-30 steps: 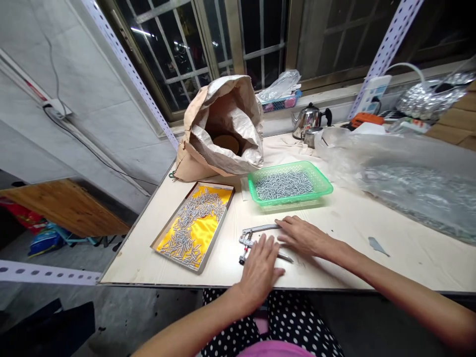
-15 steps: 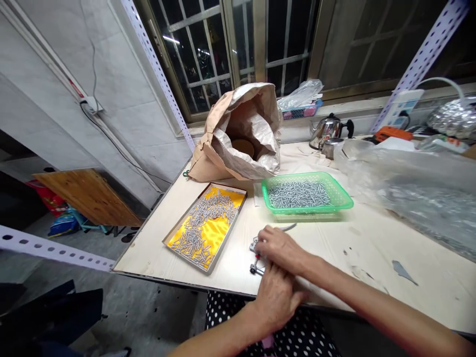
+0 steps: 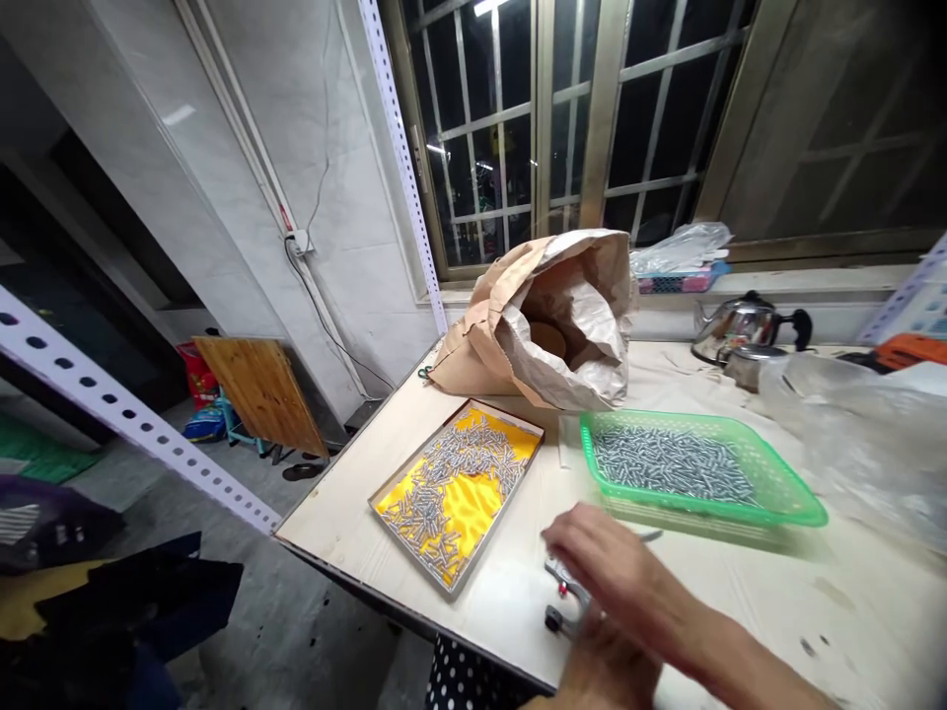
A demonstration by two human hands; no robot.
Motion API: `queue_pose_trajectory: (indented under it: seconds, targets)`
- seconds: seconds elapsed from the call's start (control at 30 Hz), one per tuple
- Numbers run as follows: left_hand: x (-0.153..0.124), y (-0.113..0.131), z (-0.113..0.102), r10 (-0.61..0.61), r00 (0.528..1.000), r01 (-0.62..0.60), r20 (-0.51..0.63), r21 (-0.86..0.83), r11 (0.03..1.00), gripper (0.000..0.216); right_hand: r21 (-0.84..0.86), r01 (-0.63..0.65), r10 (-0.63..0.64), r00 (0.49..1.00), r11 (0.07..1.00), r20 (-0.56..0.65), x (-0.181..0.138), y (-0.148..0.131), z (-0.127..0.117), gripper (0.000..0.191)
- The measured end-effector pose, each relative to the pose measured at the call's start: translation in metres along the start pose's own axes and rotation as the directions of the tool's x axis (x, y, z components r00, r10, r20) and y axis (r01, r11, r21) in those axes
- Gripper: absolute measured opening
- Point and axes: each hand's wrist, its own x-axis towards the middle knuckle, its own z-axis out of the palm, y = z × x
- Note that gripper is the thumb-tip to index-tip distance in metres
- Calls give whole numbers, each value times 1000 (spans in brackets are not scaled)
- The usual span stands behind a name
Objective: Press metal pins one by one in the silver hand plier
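Note:
My right hand (image 3: pixel 611 567) reaches left across the table's near edge, over a small metal hand tool (image 3: pixel 560 595) with a red dot. Motion smears its fingers. My left hand (image 3: pixel 611 675) sits low, just beneath the right forearm, with its fingers hidden. Left of the tool lies a shallow tray lined in yellow (image 3: pixel 473 505), strewn with several small silver metal pieces. Behind the hands stands a green plastic basket (image 3: pixel 808 513) full of the same pieces.
An open brown paper sack (image 3: pixel 562 325) stands at the back of the pale table (image 3: pixel 347 513). A steel kettle (image 3: pixel 740 330) and a clear plastic bag (image 3: pixel 873 434) are at the right. A perforated white shelf post (image 3: pixel 110 404) crosses the left foreground.
The view has swung left and up. My right hand slid left over the tool, and my left hand dropped lower, under the right arm.

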Motion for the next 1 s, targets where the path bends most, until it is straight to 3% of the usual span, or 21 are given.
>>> queue_pose_trajectory:
  seconds: [0.07, 0.13, 0.2, 0.23, 0.3, 0.37, 0.5, 0.63, 0.8, 1.0]
  targets:
    - [0, 1, -25, 13, 999, -13, -44, -4, 1000, 51, -124, -83, 65, 988, 989, -141, 6, 22, -31, 25]
    - [3, -6, -59, -38, 988, 37, -148, -13, 999, 28, -314, -245, 185, 960, 917, -209, 5, 50, -60, 27]
    - [9, -25, -96, -213, 933, 215, -290, -25, 976, 20, -482, -410, 305, 909, 775, -282, -4, 73, -77, 33]
    - [13, -38, -113, -308, 881, 321, -359, -24, 947, 20, -512, -454, 343, 890, 729, -299, -11, 79, -80, 36]
    - [23, -70, -140, -460, 777, 498, -431, -26, 867, 20, -490, -493, 402, 870, 719, -286, -30, 80, -71, 39]
    - [32, -101, -154, -559, 705, 606, -437, -37, 794, 19, -375, -505, 456, 863, 778, -216, -53, 68, -48, 38]
    - [46, -136, -157, -679, 628, 714, -381, -65, 697, 19, -137, -489, 482, 872, 862, -81, -94, 33, 6, 26]
    - [55, -139, -151, -674, 633, 718, -380, -35, 695, 18, -54, -569, 569, 822, 820, -14, -122, 11, 38, 23]
    - [59, -137, -150, -653, 666, 702, -360, 6, 713, 18, -133, -545, 544, 838, 828, -45, -137, 5, 55, 18]
    - [57, -132, -160, -530, 800, 594, -283, 242, 767, 13, -262, -541, 547, 835, 799, -59, -136, 4, 61, 17]
